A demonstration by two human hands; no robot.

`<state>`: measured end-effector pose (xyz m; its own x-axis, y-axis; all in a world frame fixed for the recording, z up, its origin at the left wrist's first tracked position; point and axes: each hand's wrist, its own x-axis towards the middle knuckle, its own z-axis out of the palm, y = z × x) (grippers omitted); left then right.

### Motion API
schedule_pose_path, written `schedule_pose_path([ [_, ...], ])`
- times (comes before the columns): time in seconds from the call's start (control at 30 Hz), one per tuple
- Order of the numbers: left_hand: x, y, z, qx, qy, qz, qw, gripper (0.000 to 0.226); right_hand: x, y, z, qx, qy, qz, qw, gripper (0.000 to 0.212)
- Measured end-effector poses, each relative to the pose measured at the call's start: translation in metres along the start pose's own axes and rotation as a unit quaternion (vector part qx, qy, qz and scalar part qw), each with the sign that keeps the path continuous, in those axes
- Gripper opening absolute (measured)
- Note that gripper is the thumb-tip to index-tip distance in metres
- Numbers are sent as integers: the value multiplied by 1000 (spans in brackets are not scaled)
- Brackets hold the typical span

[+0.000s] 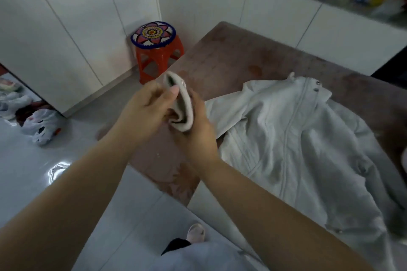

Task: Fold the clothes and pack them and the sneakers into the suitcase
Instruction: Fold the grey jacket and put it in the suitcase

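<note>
Held a small pale-grey folded piece of fabric [185,108] up in both hands, in the air above the near-left corner of the reddish-brown desk [231,55]. Pinched its upper part with the left hand [143,112], thumb pressed flat on the outer face and the other fingers curled behind (darker lining visible inside the open loop at the top). Closed the right hand [199,134] round its lower, rounded end from beneath, fingers wrapped on the cloth. Could not name the garment for certain through the blur; took it for a sock. Saw a white zip-front jacket [297,138] spread on the desk just to the right of the hands, front up, collar toward the far side with two metal snaps at the neck, one sleeve reaching toward the right hand. Noted an orange plastic stool [158,59] with a crocheted flower-pattern cover [153,33] on the floor beyond the desk's left edge, set in the corner of plain white cabinet fronts [66,28]. Spotted a crumpled white plastic bag [40,125] on the glossy white tiled floor [44,171] at the far left, near some pale shoes [8,99] too blurred to make out. Glimpsed a foot in a pale slipper [196,232] below the forearms.
</note>
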<state>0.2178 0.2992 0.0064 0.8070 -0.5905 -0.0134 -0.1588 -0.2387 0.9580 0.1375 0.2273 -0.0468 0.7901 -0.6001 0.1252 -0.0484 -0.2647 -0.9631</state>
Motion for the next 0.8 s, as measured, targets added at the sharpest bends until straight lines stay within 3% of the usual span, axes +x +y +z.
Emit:
schedule_pose_path([
  [0.07,4,17,21,-52,-49,50,996,24,5,2,-54,10,110,15,994,21],
  [0.17,24,3,56,76,-38,96,992,17,6,16,-143,64,267,77,959,13],
  [0.3,60,-59,105,143,-32,-43,988,43,-18,51,-255,112,475,160,858,9],
  [0.43,90,-106,149,98,-77,-217,968,67,-58,88,-321,102,507,255,817,10],
  [0.5,102,-113,174,80,-94,-233,965,77,-75,104,-335,79,479,313,816,16],
  [0.63,124,-106,214,22,-151,-142,978,80,-98,119,-344,58,429,306,848,18],
  [0.7,138,-101,219,95,-225,-19,969,79,-106,119,-350,49,443,291,847,19],
  [0.8,164,-102,219,330,-315,135,880,77,-113,117,-366,114,494,240,828,20],
])
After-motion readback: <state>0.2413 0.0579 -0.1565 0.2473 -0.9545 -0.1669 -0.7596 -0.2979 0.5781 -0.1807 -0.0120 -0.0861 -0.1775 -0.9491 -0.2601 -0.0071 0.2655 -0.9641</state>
